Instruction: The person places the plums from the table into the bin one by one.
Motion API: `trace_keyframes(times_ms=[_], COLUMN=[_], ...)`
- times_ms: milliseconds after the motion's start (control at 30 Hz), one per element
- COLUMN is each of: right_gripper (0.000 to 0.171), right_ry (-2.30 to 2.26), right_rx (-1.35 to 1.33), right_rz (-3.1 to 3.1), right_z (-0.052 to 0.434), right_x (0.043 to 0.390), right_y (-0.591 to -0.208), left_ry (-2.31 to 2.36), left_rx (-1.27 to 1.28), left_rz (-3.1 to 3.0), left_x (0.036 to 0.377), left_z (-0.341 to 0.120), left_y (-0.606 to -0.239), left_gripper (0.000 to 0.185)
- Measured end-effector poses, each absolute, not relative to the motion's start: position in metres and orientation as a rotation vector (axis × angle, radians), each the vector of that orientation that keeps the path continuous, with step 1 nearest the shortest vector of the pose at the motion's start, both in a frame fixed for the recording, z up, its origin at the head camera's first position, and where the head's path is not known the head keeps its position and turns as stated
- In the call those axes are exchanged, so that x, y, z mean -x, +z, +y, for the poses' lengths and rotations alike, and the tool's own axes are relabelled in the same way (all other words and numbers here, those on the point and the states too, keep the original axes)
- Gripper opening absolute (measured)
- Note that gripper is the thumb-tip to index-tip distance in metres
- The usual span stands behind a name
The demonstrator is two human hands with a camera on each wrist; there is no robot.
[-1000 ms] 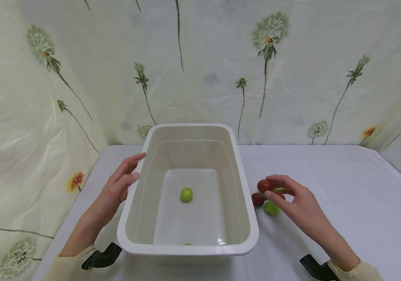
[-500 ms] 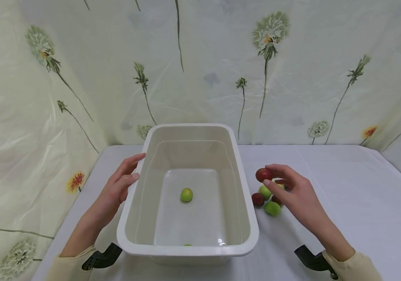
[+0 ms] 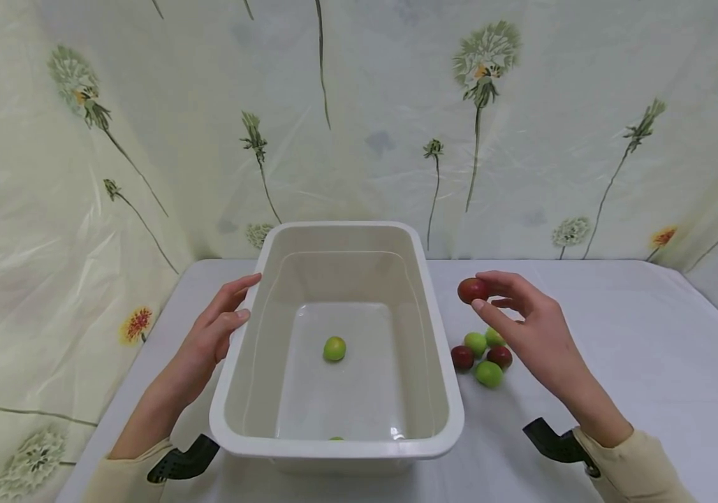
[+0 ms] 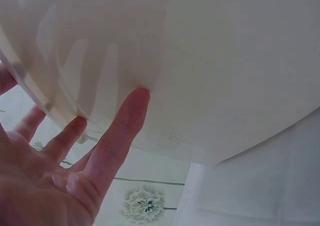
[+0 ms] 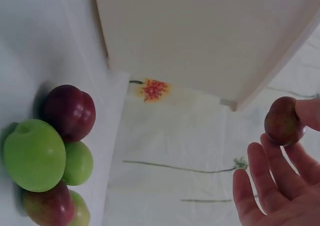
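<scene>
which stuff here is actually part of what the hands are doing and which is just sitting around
In use:
- right hand pinching a red fruit
- left hand resting straight-fingered on the outer wall of the tub
- green fruit in the tub
- red and green fruits in a small pile on the table

Lying about:
- flowered backdrop sheet

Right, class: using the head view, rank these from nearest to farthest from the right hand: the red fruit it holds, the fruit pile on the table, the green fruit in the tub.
1. Red fruit: pinched in the right hand.
2. Fruit pile: on the table, just below that hand.
3. Green fruit: inside the tub, to the left.
</scene>
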State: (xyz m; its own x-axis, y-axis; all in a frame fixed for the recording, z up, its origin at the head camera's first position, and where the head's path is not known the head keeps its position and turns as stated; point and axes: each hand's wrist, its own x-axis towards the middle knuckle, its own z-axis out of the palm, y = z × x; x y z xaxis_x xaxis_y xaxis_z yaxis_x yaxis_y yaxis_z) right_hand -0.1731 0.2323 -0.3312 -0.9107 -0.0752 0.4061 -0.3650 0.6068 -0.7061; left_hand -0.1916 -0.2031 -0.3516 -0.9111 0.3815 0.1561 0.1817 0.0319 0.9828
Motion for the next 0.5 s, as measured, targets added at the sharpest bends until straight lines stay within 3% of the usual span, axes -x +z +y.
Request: trace_keyframes(times_ms=[500], right_gripper=[0.036], right_ry=[1.359], right_rx=[-0.447], right_rz=[-2.235], right_z=[0.213], right_x=[0.186], right_y=[-0.32], left_ry=[2.01], left_rx=[-0.583], left_rz=[2.149], left_x=[0.192], left_z=[-0.203], left_y=[-0.352], left_gripper=[0.047])
